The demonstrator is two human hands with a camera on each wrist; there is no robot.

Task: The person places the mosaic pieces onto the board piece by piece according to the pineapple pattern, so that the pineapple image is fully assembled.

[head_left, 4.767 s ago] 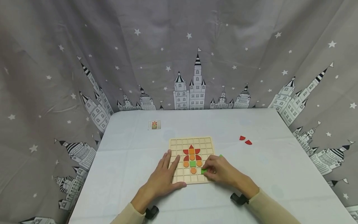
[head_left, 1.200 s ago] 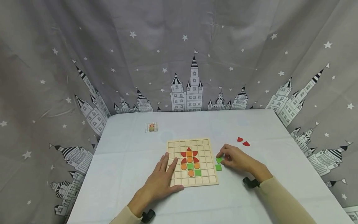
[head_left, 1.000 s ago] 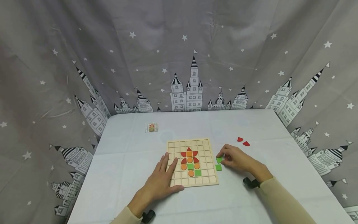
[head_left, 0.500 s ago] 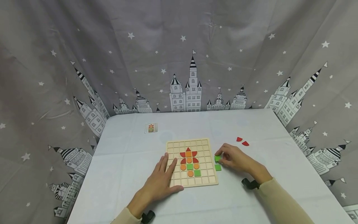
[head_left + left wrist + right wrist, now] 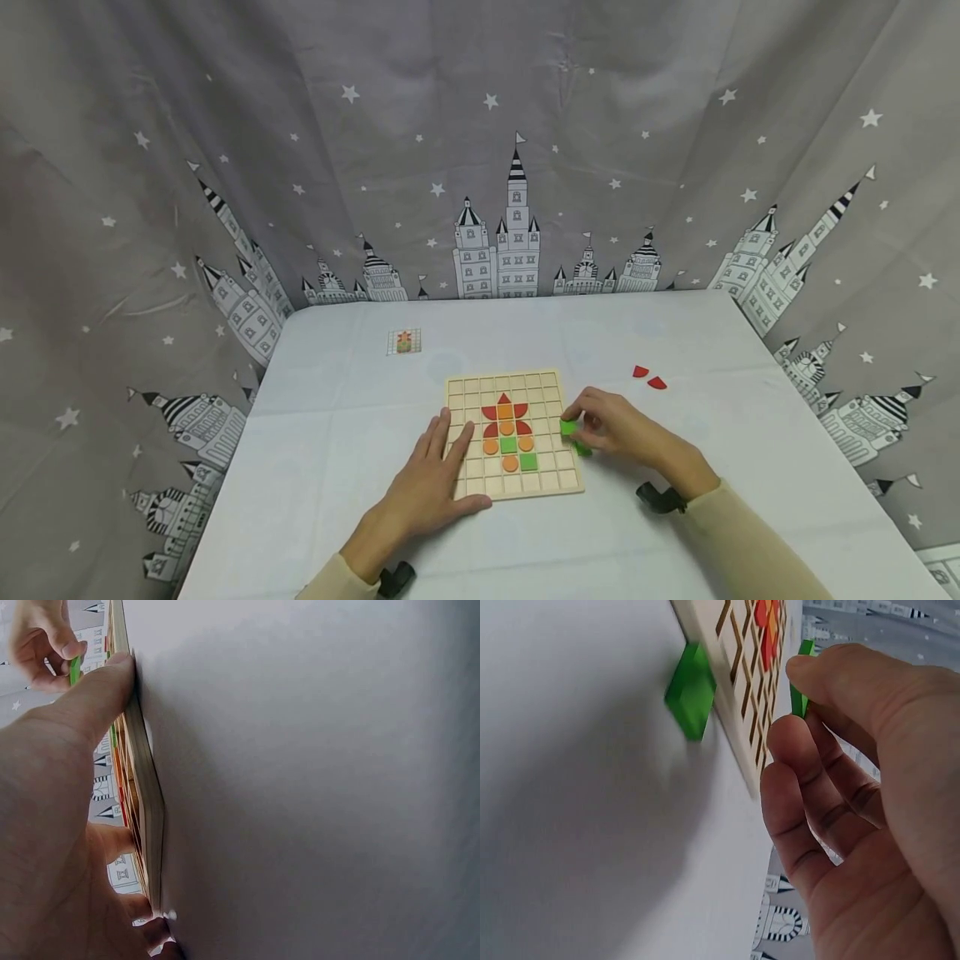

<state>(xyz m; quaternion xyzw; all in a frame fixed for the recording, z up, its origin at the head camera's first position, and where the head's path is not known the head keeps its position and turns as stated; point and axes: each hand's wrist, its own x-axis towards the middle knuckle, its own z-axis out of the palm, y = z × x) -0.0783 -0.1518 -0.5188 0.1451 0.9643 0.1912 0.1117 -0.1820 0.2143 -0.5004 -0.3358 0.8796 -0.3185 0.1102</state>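
Note:
My right hand (image 5: 618, 429) pinches a green square tile (image 5: 568, 427) between thumb and fingertips, over the right edge of the wooden grid board (image 5: 468, 387). In the right wrist view the pinched tile stands nearly edge-on, raised off the table. A second green tile (image 5: 692, 694) lies on the table beside the board, partly hidden by the hand in the head view. My left hand (image 5: 423, 479) rests with spread fingers on the board's left and front edges. On the board, red pieces (image 5: 490, 412), orange discs (image 5: 511, 463) and green squares (image 5: 528, 462) form a pattern.
Two red quarter-round pieces (image 5: 657, 383) lie on the white-covered table (image 5: 337, 433), right of and behind the board. A small pattern card (image 5: 404, 341) lies at the back left. A grey curtain (image 5: 390, 150) with castles and stars hangs behind.
A green square was set on the board's lower right of the pattern. The right hand then reached the loose tiles, took one and moved it left over the board's edge. The left hand stays put.

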